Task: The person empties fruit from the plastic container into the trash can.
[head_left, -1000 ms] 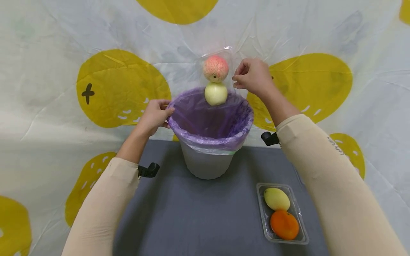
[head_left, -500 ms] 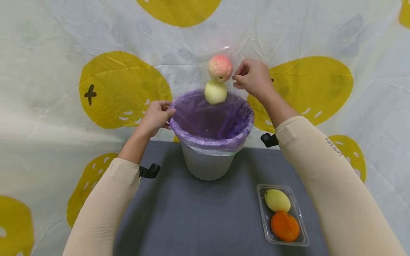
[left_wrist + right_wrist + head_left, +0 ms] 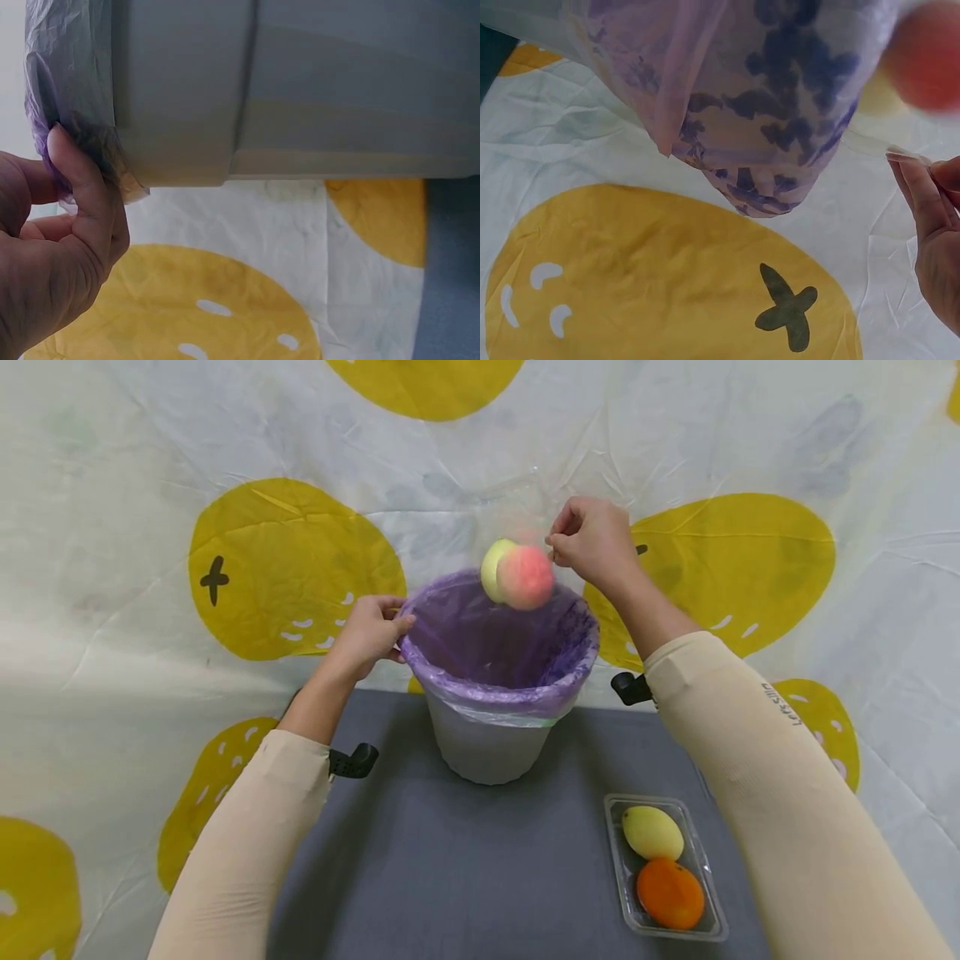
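A bin (image 3: 487,747) with a purple liner bag (image 3: 495,693) folded over its rim stands on the grey table. My left hand (image 3: 369,631) holds the rim at its left, thumb and fingers on either side of the liner. Above the bin's far right side, my right hand (image 3: 596,539) pinches the edge of a clear plastic tray (image 3: 870,144), which is tilted and hard to make out. A blurred pink peach (image 3: 528,581) is low over the bin's mouth, partly covering a pale yellow-green round fruit (image 3: 491,568). Whether that fruit still touches the tray I cannot tell.
A second clear tray (image 3: 626,906) lies on the table (image 3: 450,868) at the right, holding a yellow mango-like fruit (image 3: 652,832) and an orange (image 3: 670,893). Behind the bin hangs a pale cloth (image 3: 450,460) printed with yellow shapes.
The peach has dropped from above the pale fruit to beside and in front of it, sliding slightly right. Both hands have stayed nearly in place.
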A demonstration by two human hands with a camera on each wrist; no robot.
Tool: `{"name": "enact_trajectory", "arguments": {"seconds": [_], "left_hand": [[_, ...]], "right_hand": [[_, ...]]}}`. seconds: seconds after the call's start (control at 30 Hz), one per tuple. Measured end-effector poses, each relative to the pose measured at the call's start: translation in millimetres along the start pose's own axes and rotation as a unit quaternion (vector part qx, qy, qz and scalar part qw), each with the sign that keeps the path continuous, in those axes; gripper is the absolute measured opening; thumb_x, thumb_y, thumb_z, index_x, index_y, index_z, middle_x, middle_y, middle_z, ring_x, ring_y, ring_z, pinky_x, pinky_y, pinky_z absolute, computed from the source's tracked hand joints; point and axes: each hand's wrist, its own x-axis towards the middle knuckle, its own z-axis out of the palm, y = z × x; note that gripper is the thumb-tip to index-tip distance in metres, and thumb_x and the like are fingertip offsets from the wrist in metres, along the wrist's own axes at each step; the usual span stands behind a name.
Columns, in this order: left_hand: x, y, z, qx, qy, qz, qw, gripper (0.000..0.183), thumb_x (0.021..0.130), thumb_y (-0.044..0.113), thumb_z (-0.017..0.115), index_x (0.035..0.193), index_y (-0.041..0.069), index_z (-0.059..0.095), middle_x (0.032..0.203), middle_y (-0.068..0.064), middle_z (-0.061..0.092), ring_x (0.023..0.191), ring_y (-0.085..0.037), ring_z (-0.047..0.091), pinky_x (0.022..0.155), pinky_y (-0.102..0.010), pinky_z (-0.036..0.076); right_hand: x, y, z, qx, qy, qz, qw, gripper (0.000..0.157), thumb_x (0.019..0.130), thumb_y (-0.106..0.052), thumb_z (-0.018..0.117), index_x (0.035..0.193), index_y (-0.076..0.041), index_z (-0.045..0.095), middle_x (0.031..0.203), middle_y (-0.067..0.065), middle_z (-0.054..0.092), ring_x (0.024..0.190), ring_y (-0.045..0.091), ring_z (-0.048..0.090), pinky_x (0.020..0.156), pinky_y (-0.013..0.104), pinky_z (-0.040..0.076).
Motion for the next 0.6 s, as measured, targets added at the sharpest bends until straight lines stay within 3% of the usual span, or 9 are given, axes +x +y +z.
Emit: {"name": "enact_trajectory", "arguments": {"seconds": [0.3, 0.6], "left_hand": [[1.9, 2.5, 3.2, -0.008, -0.006, -0.002, 0.9999, 0.048, 0.107, 0.011, 0.055, 0.153, -0.001, 0.046, 0.125, -0.022, 0.061, 0.066, -0.014, 0.065, 0.057, -0.027, 0.061], [2.4, 3.5, 4.6, -0.007, -0.007, -0.005, 0.9999, 0.046, 0.108, 0.011, 0.053, 0.152, 0.0, 0.048, 0.125, -0.022, 0.061, 0.069, -0.014, 0.066, 0.058, -0.028, 0.062]], "right_hand": [[-2.6, -3.1, 0.7, -0.027, 0.031, -0.022, 0.999, 0.012, 0.099, -0.018, 0.061, 0.098, -0.007, 0.068, 0.099, 0.008, 0.075, 0.077, 0.009, 0.068, 0.066, 0.018, 0.053], [-5.4, -4.3, -4.1, 0.019, 0.058, -0.037, 0.997, 0.01, 0.1, -0.013, 0.06, 0.097, -0.004, 0.064, 0.108, 0.012, 0.077, 0.078, 0.006, 0.071, 0.072, 0.015, 0.059]]}}
